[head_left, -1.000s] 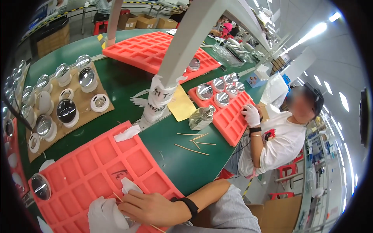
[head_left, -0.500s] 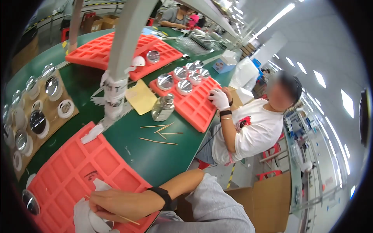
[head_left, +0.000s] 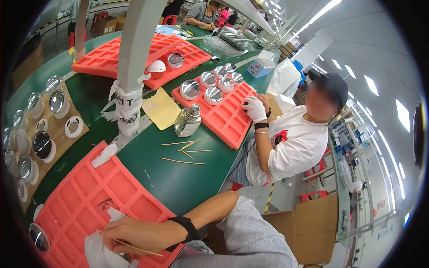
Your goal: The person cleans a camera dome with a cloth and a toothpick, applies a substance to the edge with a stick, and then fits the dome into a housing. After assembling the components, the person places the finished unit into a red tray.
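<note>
My right hand (head_left: 132, 234), bare with a black wristband, is closed over a thin wooden stick (head_left: 145, 251) at the lower edge of the view. Under and beside it lies white fabric (head_left: 96, 253), which looks like a glove on my left hand; its fingers cannot be made out. A small shiny edge shows just below my right hand, and what it belongs to is mostly hidden. Both are over a red foam tray (head_left: 82, 187) with square pockets. A round mirror-faced piece (head_left: 39, 237) sits at the tray's left edge.
Several wooden sticks (head_left: 183, 161) and a clear bottle (head_left: 187, 120) lie beyond the tray. A taped post (head_left: 129, 107) rises from the green table. Mirrored pieces stand on a cardboard sheet (head_left: 82, 134) at left. A co-worker (head_left: 290, 138) with a white glove works at another red tray (head_left: 232, 134).
The view has shifted slightly. The stick in my right hand has moved a little while the hand stays in nearly the same place. The co-worker's head has risen slightly.
</note>
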Demonstrator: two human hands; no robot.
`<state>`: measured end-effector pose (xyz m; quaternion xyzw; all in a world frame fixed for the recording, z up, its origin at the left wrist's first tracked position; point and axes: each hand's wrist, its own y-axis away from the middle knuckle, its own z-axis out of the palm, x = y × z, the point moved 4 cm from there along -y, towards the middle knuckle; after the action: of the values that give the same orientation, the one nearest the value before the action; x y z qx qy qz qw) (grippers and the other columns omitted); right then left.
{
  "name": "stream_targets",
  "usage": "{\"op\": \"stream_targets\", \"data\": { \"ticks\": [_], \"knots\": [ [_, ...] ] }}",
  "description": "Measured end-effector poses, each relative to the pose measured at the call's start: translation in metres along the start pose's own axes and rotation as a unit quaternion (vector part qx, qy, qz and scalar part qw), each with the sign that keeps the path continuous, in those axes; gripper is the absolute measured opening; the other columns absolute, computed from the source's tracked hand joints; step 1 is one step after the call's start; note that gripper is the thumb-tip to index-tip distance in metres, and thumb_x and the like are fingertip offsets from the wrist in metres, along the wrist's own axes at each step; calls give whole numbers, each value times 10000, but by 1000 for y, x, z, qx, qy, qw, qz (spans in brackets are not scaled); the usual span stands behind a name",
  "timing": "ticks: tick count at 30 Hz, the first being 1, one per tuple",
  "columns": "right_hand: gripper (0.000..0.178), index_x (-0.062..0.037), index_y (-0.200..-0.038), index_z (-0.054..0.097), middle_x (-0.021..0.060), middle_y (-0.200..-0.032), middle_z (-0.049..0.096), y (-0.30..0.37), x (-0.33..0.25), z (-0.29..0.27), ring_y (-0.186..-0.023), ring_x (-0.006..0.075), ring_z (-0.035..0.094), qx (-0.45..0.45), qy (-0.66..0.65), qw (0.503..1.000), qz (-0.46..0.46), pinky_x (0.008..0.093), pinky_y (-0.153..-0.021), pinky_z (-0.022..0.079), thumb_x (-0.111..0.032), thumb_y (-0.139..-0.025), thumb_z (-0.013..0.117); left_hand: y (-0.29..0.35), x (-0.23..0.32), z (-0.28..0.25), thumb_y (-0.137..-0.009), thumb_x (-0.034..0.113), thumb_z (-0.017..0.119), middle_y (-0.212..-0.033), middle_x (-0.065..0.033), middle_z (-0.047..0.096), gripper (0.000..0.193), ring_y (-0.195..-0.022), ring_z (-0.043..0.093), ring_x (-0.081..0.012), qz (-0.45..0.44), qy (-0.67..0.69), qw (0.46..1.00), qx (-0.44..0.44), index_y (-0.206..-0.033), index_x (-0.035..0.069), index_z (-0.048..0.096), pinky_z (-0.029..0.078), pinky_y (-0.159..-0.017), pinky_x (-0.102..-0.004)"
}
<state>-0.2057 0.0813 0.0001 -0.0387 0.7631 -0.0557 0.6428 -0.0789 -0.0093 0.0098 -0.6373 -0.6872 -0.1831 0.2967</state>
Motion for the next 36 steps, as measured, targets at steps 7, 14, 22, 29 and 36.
{"op": "stream_targets", "data": {
  "ticks": [7, 14, 22, 29, 36],
  "knots": [
    [67, 3, -966, 588, 98, -917, 558, 3, 2, 7, -809, 256, 565, 26, -19, 999, -2, 377, -696, 485, -4, -940, 650, 7, -7, 1, -593, 139, 854, -969, -190, 613, 537, -890, 588, -434, -13, 21, 998, 51, -1071, 50, 626, 477, -757, -514],
    [72, 10, -967, 579, 106, -934, 545, 5, 6, 7, -818, 287, 561, 19, -10, 1000, -11, 391, -721, 472, -1, -946, 646, 12, -9, 3, -570, 129, 868, -974, -204, 610, 616, -918, 587, -444, -16, 28, 995, 91, -1124, 44, 611, 480, -775, -519],
    [102, -1, -1022, 573, 112, -969, 545, 7, 1, 7, -828, 303, 571, 30, 42, 998, -34, 403, -729, 480, -16, -954, 647, 10, -6, 1, -569, 157, 870, -959, -189, 616, 539, -909, 593, -423, -15, 15, 991, 131, -1037, 50, 625, 486, -793, -512],
    [156, -12, -1086, 583, 116, -990, 578, 10, -10, 11, -792, 294, 599, 59, 93, 993, -34, 379, -692, 504, -33, -953, 663, 6, -10, -1, -579, 260, 864, -828, -136, 627, 381, -799, 582, -395, -33, 11, 998, 46, -829, 87, 634, 474, -747, -476],
    [159, -6, -1089, 610, 123, -995, 626, 6, -19, 10, -785, 284, 625, 46, 144, 988, -28, 365, -686, 517, -54, -952, 674, 12, -12, 4, -604, 318, 855, -777, -110, 645, 330, -781, 591, -363, -20, -27, 999, 6, -742, 103, 646, 478, -737, -461]
  ]
}}
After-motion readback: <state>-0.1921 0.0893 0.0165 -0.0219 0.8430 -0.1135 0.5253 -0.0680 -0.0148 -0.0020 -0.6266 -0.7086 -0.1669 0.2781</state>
